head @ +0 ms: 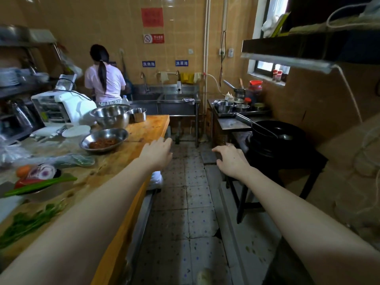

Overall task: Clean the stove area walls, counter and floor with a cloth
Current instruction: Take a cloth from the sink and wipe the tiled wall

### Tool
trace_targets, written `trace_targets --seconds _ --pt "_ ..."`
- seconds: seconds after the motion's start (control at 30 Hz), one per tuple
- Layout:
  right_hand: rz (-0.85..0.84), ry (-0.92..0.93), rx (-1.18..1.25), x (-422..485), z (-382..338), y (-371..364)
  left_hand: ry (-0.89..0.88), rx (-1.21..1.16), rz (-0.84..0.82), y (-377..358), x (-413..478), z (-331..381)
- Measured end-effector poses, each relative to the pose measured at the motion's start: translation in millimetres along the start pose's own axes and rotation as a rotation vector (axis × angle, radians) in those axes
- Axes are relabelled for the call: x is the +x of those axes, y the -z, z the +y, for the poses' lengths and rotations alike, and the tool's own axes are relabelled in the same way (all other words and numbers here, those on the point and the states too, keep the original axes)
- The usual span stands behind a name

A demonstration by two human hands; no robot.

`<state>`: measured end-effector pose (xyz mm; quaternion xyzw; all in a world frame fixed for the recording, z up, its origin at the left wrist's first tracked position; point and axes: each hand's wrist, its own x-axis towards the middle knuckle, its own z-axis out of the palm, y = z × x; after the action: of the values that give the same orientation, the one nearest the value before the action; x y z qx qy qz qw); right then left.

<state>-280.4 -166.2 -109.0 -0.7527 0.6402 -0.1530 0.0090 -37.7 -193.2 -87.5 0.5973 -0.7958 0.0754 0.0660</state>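
Both bare arms reach forward down the kitchen aisle. The left hand (157, 156) hangs in the middle of the frame, just off the end of the wooden tabletop (148, 128), its fingers (167, 141) loosely spread and holding nothing. The right hand (232, 160) is right of centre, palm down by the near corner of the dark stove (287, 159). It too is slack and empty, though I cannot tell if it touches the edge. A black wok (267, 128) sits on the stove. A yellow cloth (187, 78) hangs on the rail above the steel sink (174, 97) at upper centre, against the tan tiled wall (102, 21), and a grey cloth (189, 100) drapes over the sink's front rim. A person (104, 83) stands at the sink, back turned. The stained tile floor (185, 202) runs between.
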Motion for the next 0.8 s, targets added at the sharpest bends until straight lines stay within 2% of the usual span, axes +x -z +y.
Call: trace_targets --seconds 0.33,0.5,0.8 --pt "-0.005 0.027 0.013 317 83 -27 0.061 -0.049 -0.003 -39 311 -39" --pt "-0.010 0.043 0.051 424 93 -40 0.069 -0.101 0.030 -45 399 -74" --pt "-0.047 0.025 0.039 549 114 -72 0.071 -0.127 -0.005 -78 518 -124"
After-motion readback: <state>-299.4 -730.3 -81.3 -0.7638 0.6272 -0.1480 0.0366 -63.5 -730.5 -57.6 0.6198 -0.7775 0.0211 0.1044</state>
